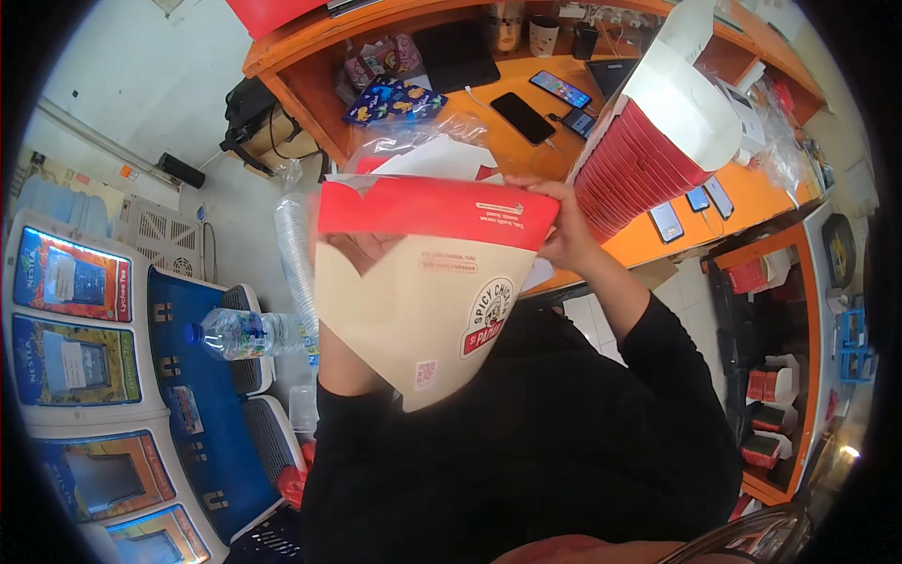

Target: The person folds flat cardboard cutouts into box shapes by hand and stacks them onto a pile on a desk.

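In front of my chest I hold up a cream and red cardboard food box point(413, 310), tilted, with a printed logo and a pointed lower edge. At its upper right edge, my right hand point(564, 226) is closed, the fingers gripping the red band. My left hand point(373, 246) is mostly hidden behind the box's front panel; some fingers show through the notch, bent against the card. White flaps stick up behind the red band. A tall stack of nested red and white food boxes point(639, 160) leans on the desk, right of my right hand.
The orange desk point(521, 80) holds several phones, a black phone point(521, 117) with a cable, clear plastic bags point(413, 136) and a patterned cup point(543, 38). On the left are a drink dispenser point(202, 395), a water bottle point(244, 334) and a stack of clear cups point(296, 249). Shelves point(799, 376) stand at right.
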`<state>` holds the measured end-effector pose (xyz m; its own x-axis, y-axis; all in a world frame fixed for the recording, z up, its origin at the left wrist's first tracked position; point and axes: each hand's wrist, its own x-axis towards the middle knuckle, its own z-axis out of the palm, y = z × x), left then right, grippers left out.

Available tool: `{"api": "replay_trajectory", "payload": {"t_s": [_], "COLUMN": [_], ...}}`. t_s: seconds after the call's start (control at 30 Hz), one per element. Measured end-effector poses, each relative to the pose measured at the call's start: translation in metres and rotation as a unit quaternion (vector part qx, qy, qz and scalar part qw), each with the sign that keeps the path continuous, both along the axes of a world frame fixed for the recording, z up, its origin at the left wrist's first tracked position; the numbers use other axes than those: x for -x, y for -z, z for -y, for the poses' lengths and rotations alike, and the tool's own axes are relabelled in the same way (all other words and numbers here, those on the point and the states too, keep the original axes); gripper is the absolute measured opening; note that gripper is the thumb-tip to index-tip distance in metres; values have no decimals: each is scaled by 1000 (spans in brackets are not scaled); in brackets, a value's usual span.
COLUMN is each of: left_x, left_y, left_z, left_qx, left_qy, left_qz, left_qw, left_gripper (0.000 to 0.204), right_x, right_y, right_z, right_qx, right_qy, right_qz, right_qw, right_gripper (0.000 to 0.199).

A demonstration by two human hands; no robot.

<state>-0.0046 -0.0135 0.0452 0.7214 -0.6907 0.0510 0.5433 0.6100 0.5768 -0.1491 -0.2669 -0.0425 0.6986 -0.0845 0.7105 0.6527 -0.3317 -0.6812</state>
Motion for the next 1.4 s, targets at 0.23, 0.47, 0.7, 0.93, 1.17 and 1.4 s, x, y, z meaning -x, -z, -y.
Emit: {"api": "replay_trajectory", "payload": {"t_s": [0.23,0.47,0.7,0.93,1.17,1.4], "left_x": [6,-17,32,35,60,66], "left_y": [-6,4,-10,3,28,26], "left_z": [5,-16,19,5,21,20], "left_qx": [7,-34,-121,-213,-244,-298], "left_qy": [22,12,-233,-324,-354,-338], "left_qz": [-78,-1,123,329,295,484], "left_qw": [997,999,957,861,853,750], "left_gripper": [56,41,36,34,30,24], "right_x": [-6,-4,7,6,9,9], "right_y": [-49,-70,-105,-95,-98,-108], "right_z": [25,12,-71,-58,-73,-88], "right_qx": [117,194,84,25,180,356], "right_qy": [71,156,214,242,278,307], "right_qz": [-74,-179,-120,-56,84,101], "right_qw": [988,952,966,968,940,877], "right_gripper": [69,66,26,15,24,29]}}
